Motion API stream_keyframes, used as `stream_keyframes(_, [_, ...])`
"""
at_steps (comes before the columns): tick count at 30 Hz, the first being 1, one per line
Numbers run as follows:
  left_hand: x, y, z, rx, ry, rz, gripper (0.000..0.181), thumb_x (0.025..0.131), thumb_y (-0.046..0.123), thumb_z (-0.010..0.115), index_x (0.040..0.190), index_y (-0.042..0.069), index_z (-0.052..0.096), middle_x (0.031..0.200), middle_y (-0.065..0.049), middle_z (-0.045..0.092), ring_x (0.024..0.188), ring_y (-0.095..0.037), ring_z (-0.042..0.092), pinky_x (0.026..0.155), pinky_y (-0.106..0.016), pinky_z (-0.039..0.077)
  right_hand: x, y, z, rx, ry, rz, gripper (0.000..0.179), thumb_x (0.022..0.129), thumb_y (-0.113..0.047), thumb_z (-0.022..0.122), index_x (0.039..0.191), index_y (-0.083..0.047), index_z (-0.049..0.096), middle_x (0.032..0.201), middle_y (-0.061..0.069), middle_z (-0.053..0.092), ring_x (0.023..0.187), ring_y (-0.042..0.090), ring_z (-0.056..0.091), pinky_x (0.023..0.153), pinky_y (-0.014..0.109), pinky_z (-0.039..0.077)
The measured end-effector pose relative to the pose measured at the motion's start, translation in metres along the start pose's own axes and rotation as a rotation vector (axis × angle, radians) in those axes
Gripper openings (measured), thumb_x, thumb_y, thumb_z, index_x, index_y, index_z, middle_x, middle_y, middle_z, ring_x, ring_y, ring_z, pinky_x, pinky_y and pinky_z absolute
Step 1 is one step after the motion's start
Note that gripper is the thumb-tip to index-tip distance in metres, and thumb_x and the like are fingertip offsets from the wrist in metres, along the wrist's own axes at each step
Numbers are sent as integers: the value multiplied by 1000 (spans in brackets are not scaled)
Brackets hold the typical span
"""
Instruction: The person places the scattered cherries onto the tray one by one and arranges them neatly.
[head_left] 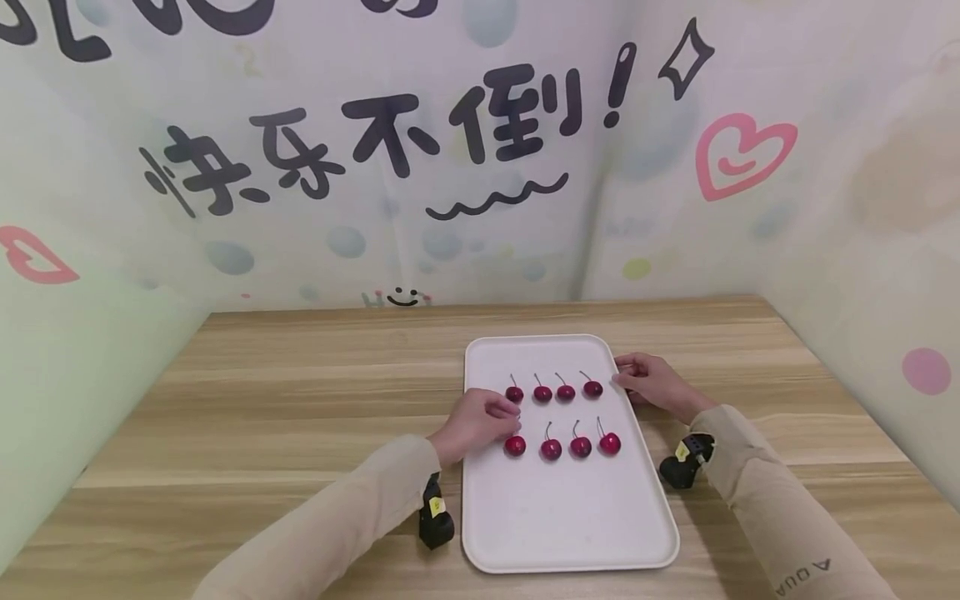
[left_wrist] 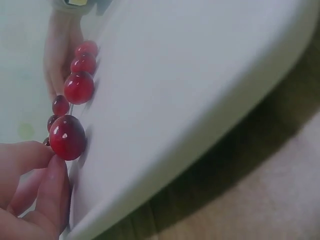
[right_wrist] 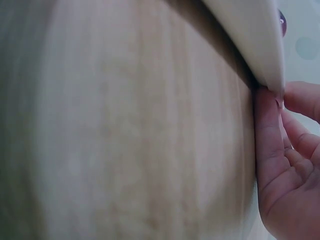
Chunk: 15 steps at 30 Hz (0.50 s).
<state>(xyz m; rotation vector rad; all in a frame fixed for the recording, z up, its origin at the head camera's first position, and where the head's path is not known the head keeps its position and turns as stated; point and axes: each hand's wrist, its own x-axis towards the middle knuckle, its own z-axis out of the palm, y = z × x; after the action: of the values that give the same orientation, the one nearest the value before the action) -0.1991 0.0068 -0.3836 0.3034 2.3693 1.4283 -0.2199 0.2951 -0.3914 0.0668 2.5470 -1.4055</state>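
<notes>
Two rows of dark red cherries with thin stems lie on a white rectangular tray [head_left: 570, 521]. My left hand [head_left: 480, 423] reaches over the tray's left edge to the leftmost cherry [head_left: 514, 446] of the near row. Thumb and finger pinch that cherry at its stem end, seen close up in the left wrist view, where the cherry [left_wrist: 67, 137] sits just beyond the fingertips. The right hand [head_left: 656, 383] grips the tray's right rim near its far corner. In the right wrist view, thumb and fingers [right_wrist: 302, 100] close on the rim from both sides.
The tray lies on a wood-grain table [head_left: 337, 375]. Behind it hangs a printed cloth [head_left: 360, 242] with large black characters, and pale cloth also closes in both sides. A black wrist camera [head_left: 435, 512] sits below the left cuff, another camera [head_left: 682, 462] by the right cuff.
</notes>
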Motion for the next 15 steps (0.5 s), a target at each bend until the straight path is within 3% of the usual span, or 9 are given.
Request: stream_keyframes(15, [-1,-1,0,26,-22,21,12,76,8,66,87,5,65,76,-1,59,68,-12,56,63,-23,48,0,0,1,5,-3,-1,44,89,-15,52,125,7,39,98,14,53,82,16,53,73,28,49])
